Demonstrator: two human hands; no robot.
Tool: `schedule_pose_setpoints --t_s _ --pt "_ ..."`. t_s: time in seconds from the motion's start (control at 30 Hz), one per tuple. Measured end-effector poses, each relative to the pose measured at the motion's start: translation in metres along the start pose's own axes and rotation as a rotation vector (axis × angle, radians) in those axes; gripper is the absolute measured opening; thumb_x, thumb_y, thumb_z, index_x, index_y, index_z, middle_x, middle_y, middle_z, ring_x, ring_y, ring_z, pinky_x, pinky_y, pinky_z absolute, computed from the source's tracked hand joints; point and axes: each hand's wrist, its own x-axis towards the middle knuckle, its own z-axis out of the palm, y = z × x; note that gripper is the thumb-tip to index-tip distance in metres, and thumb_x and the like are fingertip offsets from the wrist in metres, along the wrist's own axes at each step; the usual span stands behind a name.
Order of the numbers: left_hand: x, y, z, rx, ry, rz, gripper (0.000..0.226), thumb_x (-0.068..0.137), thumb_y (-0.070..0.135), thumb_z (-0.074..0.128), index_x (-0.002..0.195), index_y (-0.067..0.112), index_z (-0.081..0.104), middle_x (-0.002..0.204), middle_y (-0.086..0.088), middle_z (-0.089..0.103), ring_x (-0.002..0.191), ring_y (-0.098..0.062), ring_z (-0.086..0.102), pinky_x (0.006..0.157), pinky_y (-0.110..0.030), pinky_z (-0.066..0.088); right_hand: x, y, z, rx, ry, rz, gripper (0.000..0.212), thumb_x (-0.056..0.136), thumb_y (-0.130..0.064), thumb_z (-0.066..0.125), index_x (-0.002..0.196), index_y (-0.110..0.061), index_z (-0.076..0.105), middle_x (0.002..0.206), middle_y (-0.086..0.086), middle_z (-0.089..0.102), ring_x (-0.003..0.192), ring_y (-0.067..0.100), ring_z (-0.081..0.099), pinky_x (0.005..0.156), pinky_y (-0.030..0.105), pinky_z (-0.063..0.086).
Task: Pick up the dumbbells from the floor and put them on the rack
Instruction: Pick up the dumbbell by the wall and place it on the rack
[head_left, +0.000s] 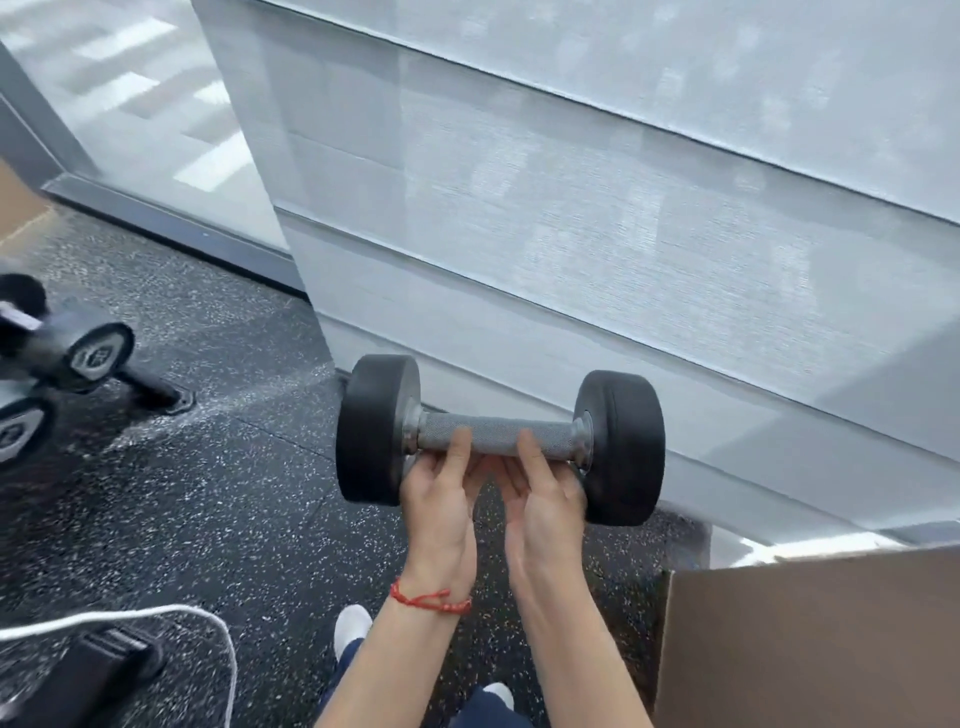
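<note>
Left hand: my left hand (441, 493) cups the knurled handle from below, palm up, thumb laid over the top of the bar, fingers curled under it.
Right hand: my right hand (543, 501) sits just beside the left on the same bar, palm up, thumb on top; both hands bear the weight together.
Dumbbell: the dumbbell (498, 439) lies level in the air, clear of the floor, its two black round heads flanking my hands, one at each end of the grey handle.
Bracelet: a red cord bracelet (430, 600) circles my left wrist.
Rack: the rack (78, 358) stands at the left edge of the view, well apart from the held weight; its outline is blurred, with the round ends of other dumbbells (98, 353) showing on it.
Floor: the floor (234, 493) is dark rubber flecked with white.
Background: a pale window blind (623, 208) hangs behind the weight.
Foreground: a brown cardboard box (810, 644) at lower right; a white cable (156, 613) at lower left.
</note>
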Motion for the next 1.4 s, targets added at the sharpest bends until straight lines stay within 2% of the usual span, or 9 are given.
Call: schedule_pose_setpoints --t_s 0.17,0.3,0.4,0.53,0.8,1.0,1.13,1.27,1.4 --pt "0.047 0.052 -0.035 -0.021 0.058 0.009 0.022 0.09 0.008 0.05 0.109 -0.001 0.055 0.109 -0.021 0.061 0.096 -0.027 0.06 0.084 -0.03 0.052 0.004 0.054 0.058 -0.047 -0.015 0.039 0.037 0.086 -0.003 0.055 0.121 0.009 0.048 0.115 0.023 0.059 0.102 0.027 0.058 0.081 0.027 0.052" --pt "0.086 0.095 -0.061 -0.036 0.101 0.053 0.022 0.089 0.01 0.051 0.108 -0.001 0.056 0.1 -0.015 0.063 0.087 -0.021 0.062 0.076 -0.023 0.055 0.01 0.096 0.105 -0.065 -0.063 0.076 0.026 0.086 -0.002 0.054 0.112 0.0 0.054 0.105 0.016 0.062 0.093 0.022 0.061 0.072 0.022 0.056" --pt "0.109 0.127 -0.079 -0.045 0.145 0.094 0.014 0.089 0.01 0.052 0.099 0.003 0.059 0.094 -0.012 0.065 0.083 -0.019 0.063 0.071 -0.02 0.056 0.011 0.123 0.139 -0.084 -0.107 0.126 0.025 0.087 -0.002 0.054 0.112 0.001 0.053 0.105 0.018 0.059 0.096 0.025 0.058 0.071 0.022 0.056" --pt "0.137 0.165 -0.097 -0.062 0.196 0.148 0.022 0.089 0.01 0.052 0.108 -0.002 0.056 0.095 -0.012 0.065 0.083 -0.018 0.064 0.069 -0.019 0.056 0.013 0.152 0.183 -0.117 -0.171 0.19 0.017 0.087 -0.003 0.054 0.103 -0.002 0.056 0.097 0.014 0.062 0.089 0.021 0.061 0.07 0.02 0.056" --pt "0.196 0.224 -0.103 -0.156 0.311 0.242 0.011 0.089 0.009 0.052 0.096 0.005 0.06 0.093 -0.011 0.067 0.078 -0.015 0.067 0.071 -0.021 0.057 0.041 0.189 0.264 -0.242 -0.254 0.266 0.04 0.086 -0.003 0.055 0.122 0.011 0.047 0.12 0.026 0.057 0.105 0.029 0.058 0.079 0.025 0.054" --pt "0.255 0.272 -0.094 -0.188 0.424 0.318 0.016 0.09 0.01 0.053 0.101 0.001 0.059 0.098 -0.015 0.065 0.083 -0.018 0.066 0.077 -0.024 0.057 0.078 0.213 0.336 -0.323 -0.352 0.342 0.039 0.087 -0.005 0.056 0.123 0.007 0.048 0.117 0.021 0.059 0.099 0.025 0.062 0.081 0.026 0.054" --pt "0.292 0.308 -0.085 -0.228 0.458 0.378 0.013 0.09 0.011 0.052 0.098 0.003 0.06 0.098 -0.015 0.066 0.081 -0.016 0.068 0.074 -0.021 0.057 0.1 0.225 0.385 -0.349 -0.452 0.392 0.038 0.086 -0.007 0.058 0.121 0.006 0.05 0.115 0.021 0.062 0.097 0.023 0.065 0.075 0.023 0.056" --pt "0.325 0.347 -0.085 -0.243 0.49 0.424 0.024 0.092 0.01 0.05 0.111 -0.003 0.054 0.107 -0.019 0.062 0.09 -0.022 0.064 0.079 -0.024 0.057 0.114 0.245 0.434 -0.409 -0.522 0.401 0.039 0.086 -0.008 0.058 0.119 0.01 0.05 0.12 0.027 0.059 0.109 0.031 0.06 0.092 0.034 0.05" --pt "0.359 0.388 -0.096 -0.282 0.523 0.463 0.022 0.09 0.011 0.051 0.106 -0.004 0.056 0.104 -0.021 0.063 0.093 -0.027 0.064 0.08 -0.026 0.056 0.123 0.275 0.48 -0.443 -0.59 0.425 0.039 0.086 -0.01 0.059 0.119 0.009 0.05 0.118 0.025 0.06 0.106 0.029 0.062 0.086 0.03 0.053"
